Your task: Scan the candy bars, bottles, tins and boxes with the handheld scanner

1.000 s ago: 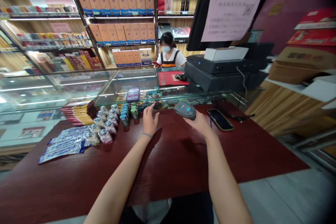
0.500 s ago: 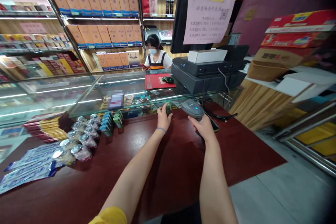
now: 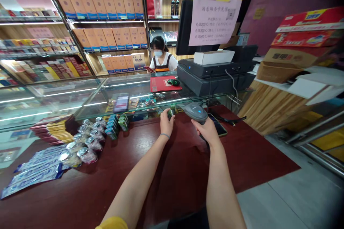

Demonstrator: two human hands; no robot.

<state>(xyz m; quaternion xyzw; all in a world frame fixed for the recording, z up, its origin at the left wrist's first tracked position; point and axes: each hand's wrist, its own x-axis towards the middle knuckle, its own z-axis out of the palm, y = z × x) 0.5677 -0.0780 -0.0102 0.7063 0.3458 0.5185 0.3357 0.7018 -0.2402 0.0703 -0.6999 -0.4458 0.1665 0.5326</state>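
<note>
My left hand point(image 3: 166, 124) is closed round a small green box point(image 3: 170, 113) near the far edge of the dark red table; its fingers partly cover the box. My right hand point(image 3: 207, 131) grips a grey barcode scanner point(image 3: 197, 112) by the handle, a blue light showing on top. The scanner's front end points left, towards the green box. Just beyond my right hand a phone point(image 3: 219, 127) lies on the table. To the left stand small green boxes point(image 3: 123, 123), blue boxes point(image 3: 111, 127) and jars with silver lids point(image 3: 88, 154), set in rows.
Blue-white packets point(image 3: 36, 173) and a row of maroon-yellow packs point(image 3: 55, 130) lie at left. A glass counter point(image 3: 91, 94) runs behind the table, with a monitor point(image 3: 185, 27) on it. A masked person point(image 3: 163, 61) sits behind it. Cartons point(image 3: 298, 52) are stacked at right.
My left hand has drawn slightly back towards me with the green box, which now shows between the fingers. The scanner, still in my right hand, has shifted a little left relative to the counter.
</note>
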